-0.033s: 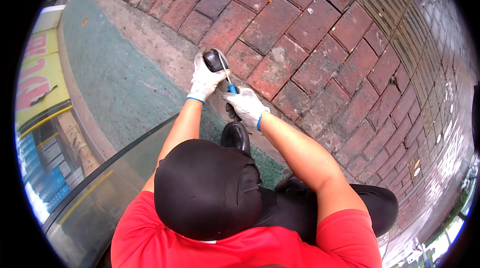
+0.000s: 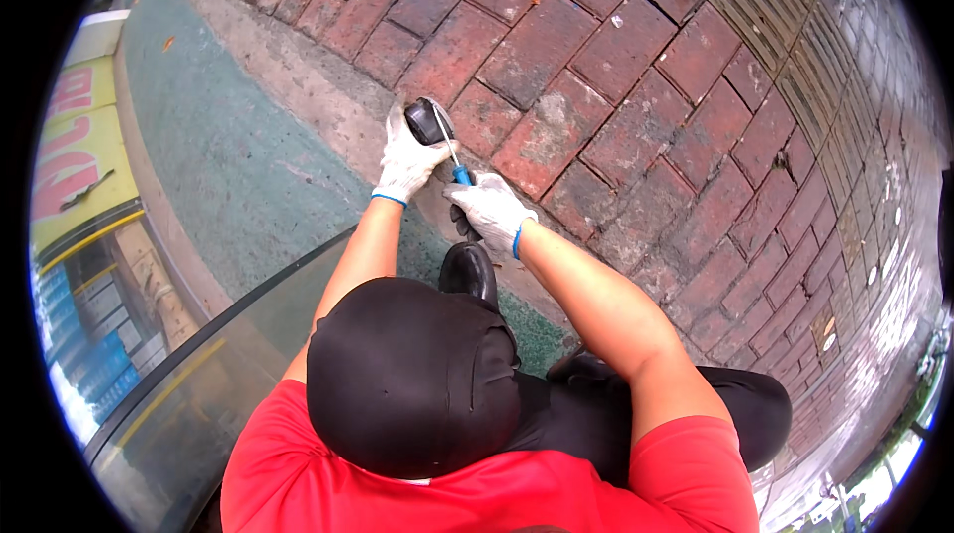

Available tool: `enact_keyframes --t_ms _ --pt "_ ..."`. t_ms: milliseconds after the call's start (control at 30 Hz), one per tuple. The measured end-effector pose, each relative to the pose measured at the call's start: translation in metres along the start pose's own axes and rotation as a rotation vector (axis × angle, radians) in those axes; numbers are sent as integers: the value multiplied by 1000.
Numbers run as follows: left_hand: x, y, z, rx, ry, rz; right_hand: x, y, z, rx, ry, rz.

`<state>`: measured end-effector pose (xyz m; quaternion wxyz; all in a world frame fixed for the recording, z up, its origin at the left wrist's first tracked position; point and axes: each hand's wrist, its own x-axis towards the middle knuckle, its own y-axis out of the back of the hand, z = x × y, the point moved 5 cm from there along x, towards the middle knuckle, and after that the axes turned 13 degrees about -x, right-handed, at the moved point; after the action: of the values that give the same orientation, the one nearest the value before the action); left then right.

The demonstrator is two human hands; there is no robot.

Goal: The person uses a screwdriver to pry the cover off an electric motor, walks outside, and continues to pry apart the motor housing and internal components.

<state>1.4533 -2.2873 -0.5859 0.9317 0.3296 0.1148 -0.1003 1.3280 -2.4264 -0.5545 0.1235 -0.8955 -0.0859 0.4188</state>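
My left hand (image 2: 404, 157), in a white work glove with a blue cuff edge, is closed around a small black rounded object (image 2: 421, 122). What exactly the object is, I cannot make out. A screwdriver (image 2: 461, 175) with a blue handle is gripped in my right hand (image 2: 491, 207), gloved the same way with dark fingers. Its thin metal shaft points up and away, running along the near right side of the black object. Whether the tip touches it or is lodged under its edge is hidden.
Red brick paving (image 2: 556, 126) spreads ahead and right, with ribbed tactile tiles (image 2: 775, 26) beyond. A green painted strip (image 2: 229, 146) runs on the left beside a glass panel (image 2: 234, 334). My black shoe (image 2: 468, 273) and bent knee (image 2: 407, 374) lie close below my hands.
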Motion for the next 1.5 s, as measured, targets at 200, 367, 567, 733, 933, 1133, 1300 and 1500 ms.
enact_keyframes --t_ms 200,367,567,733,933,1133,1300,1500 --pt "-3 1 9 -18 -48 4 5 2 -5 15 -16 1" --pt "3 3 -3 -80 -112 10 9 -4 -3 169 -63 -68" --pt "3 3 -8 -66 -134 10 7 2 -4 282 -100 -165" --pt "2 2 -2 -38 -139 0 8 0 -3 140 -55 -38" --pt "2 2 -3 -32 -139 -9 2 1 -12 -14 -42 40" --pt "2 2 -3 -19 -155 -31 -6 4 -18 116 -128 -36" --pt "1 2 -1 -43 -117 -48 -11 4 -23 235 -153 -79" --pt "2 3 0 -35 -106 -43 -9 3 -20 279 -134 -96"
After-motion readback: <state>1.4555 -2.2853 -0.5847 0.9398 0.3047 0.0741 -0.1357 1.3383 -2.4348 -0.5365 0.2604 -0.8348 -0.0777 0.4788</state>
